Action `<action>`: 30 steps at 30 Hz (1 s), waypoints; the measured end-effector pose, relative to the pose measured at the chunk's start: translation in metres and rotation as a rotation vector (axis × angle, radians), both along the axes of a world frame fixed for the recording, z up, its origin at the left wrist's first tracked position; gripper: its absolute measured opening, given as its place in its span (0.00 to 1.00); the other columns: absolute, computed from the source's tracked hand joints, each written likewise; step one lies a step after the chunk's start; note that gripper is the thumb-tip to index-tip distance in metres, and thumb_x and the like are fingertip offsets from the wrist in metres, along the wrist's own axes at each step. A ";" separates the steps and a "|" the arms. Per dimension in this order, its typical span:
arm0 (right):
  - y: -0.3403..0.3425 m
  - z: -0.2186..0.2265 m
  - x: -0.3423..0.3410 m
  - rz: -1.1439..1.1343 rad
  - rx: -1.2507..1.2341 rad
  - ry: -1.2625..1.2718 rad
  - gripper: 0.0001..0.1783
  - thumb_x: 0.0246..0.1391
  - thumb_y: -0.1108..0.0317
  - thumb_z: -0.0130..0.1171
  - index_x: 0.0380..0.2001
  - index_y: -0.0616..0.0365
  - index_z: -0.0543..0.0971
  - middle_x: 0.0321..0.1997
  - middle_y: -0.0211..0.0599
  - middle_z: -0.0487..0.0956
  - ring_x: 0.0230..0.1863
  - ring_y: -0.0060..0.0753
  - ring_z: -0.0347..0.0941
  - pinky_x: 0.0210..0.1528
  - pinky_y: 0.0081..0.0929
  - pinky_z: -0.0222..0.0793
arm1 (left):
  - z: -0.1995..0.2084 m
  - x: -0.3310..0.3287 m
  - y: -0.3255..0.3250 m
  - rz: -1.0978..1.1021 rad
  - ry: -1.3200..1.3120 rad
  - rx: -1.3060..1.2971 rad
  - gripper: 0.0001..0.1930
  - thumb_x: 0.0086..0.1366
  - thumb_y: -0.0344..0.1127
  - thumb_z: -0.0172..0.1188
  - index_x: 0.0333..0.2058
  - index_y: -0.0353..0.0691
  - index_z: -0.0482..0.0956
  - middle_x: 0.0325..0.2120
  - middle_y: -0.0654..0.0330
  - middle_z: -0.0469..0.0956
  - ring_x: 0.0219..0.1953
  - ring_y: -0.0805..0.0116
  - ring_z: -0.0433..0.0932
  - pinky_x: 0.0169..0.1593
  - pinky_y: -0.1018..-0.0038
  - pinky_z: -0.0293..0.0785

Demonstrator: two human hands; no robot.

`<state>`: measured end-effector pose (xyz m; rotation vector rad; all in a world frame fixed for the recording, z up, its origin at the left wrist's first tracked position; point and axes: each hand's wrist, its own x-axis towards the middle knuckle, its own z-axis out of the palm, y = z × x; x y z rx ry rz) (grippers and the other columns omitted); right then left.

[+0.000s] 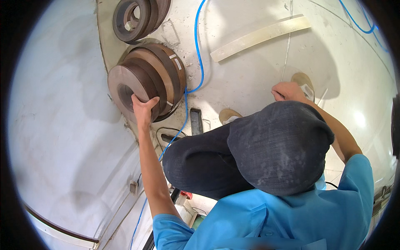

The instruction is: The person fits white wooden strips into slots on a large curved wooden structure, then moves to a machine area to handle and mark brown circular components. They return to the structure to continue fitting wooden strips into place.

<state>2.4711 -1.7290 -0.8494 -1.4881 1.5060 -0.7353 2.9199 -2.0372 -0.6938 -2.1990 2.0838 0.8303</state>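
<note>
Head view: left arm out, and the left hand [144, 109] is on the front roll [118, 79], the brown ring on the near face of a stack against larger rolls [166, 62].
Left-hand grip: wrapped over the ring's wall, fingers at the centre hole, thumb spread towards the outer rim, so the roll's lower part sits between them.
Handling the roll: a good hold here likely means fingers well into that hole and thumb square on the rim; a shallow pinch could let loose turns slide out of the middle.
Weight: it looks heavy for one hand, so a straight wrist and a second hand under the rim would probably help.
Blue hose: the blue hose [196, 46] runs just beside the stack; best to give it room.
Left arm: nearly straight, wrist leading up from the elbow, left of the bent knee [191, 166].
Right hand: the right hand [288, 91] hangs past the other knee, above a shoe [302, 81], fingers curled in; whether anything is inside, I cannot tell.
</note>
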 end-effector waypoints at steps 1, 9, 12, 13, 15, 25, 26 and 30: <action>0.000 0.001 0.000 0.000 -0.010 0.003 0.05 0.61 0.69 0.63 0.35 0.58 0.82 0.32 0.46 0.82 0.35 0.53 0.81 0.37 0.45 0.76 | 0.000 -0.001 0.000 0.003 -0.009 0.005 0.47 0.47 0.47 0.78 0.60 0.25 0.68 0.55 0.35 0.79 0.57 0.40 0.79 0.64 0.58 0.70; -0.064 0.024 0.026 0.131 -0.026 -0.079 0.09 0.62 0.63 0.65 0.39 0.58 0.83 0.37 0.43 0.85 0.38 0.50 0.83 0.41 0.43 0.78 | 0.004 -0.007 0.002 0.016 -0.103 0.003 0.48 0.48 0.48 0.79 0.60 0.24 0.68 0.54 0.32 0.80 0.58 0.37 0.80 0.64 0.57 0.71; -0.132 0.026 0.060 0.290 -0.223 0.005 0.15 0.65 0.62 0.62 0.51 0.55 0.81 0.44 0.42 0.83 0.43 0.49 0.82 0.47 0.45 0.79 | 0.005 -0.009 0.002 0.028 -0.123 -0.020 0.50 0.47 0.50 0.81 0.61 0.24 0.68 0.55 0.31 0.80 0.58 0.37 0.80 0.64 0.57 0.73; -0.156 0.027 0.078 0.357 -0.278 0.048 0.18 0.64 0.63 0.62 0.55 0.55 0.78 0.46 0.41 0.82 0.46 0.48 0.82 0.49 0.45 0.79 | 0.005 -0.009 0.002 0.028 -0.119 -0.039 0.49 0.47 0.50 0.81 0.60 0.24 0.68 0.54 0.31 0.80 0.58 0.37 0.80 0.64 0.56 0.73; -0.199 0.028 0.114 0.491 -0.352 0.152 0.26 0.63 0.64 0.62 0.63 0.53 0.73 0.57 0.40 0.78 0.55 0.47 0.79 0.54 0.45 0.78 | 0.004 -0.009 0.003 0.028 -0.110 -0.049 0.49 0.47 0.50 0.81 0.60 0.24 0.68 0.54 0.31 0.80 0.58 0.37 0.81 0.63 0.56 0.73; -0.257 0.009 0.174 0.650 -0.663 0.485 0.33 0.62 0.70 0.56 0.71 0.49 0.69 0.81 0.33 0.63 0.70 0.37 0.70 0.65 0.37 0.71 | -0.006 -0.004 0.005 0.033 -0.096 -0.097 0.46 0.47 0.48 0.81 0.58 0.24 0.70 0.53 0.32 0.81 0.57 0.36 0.81 0.62 0.54 0.74; -0.253 0.006 0.174 0.591 -0.720 0.429 0.31 0.62 0.69 0.56 0.69 0.49 0.70 0.79 0.32 0.65 0.70 0.36 0.70 0.66 0.37 0.71 | -0.007 -0.004 0.005 0.021 -0.083 -0.113 0.46 0.47 0.48 0.81 0.58 0.24 0.70 0.53 0.32 0.81 0.57 0.36 0.81 0.62 0.54 0.73; -0.248 -0.004 0.180 0.577 -0.637 0.427 0.22 0.63 0.67 0.54 0.60 0.49 0.76 0.71 0.27 0.72 0.67 0.36 0.72 0.67 0.40 0.72 | -0.007 -0.005 0.006 0.022 -0.074 -0.102 0.47 0.48 0.47 0.81 0.60 0.25 0.69 0.54 0.34 0.80 0.58 0.38 0.79 0.64 0.56 0.71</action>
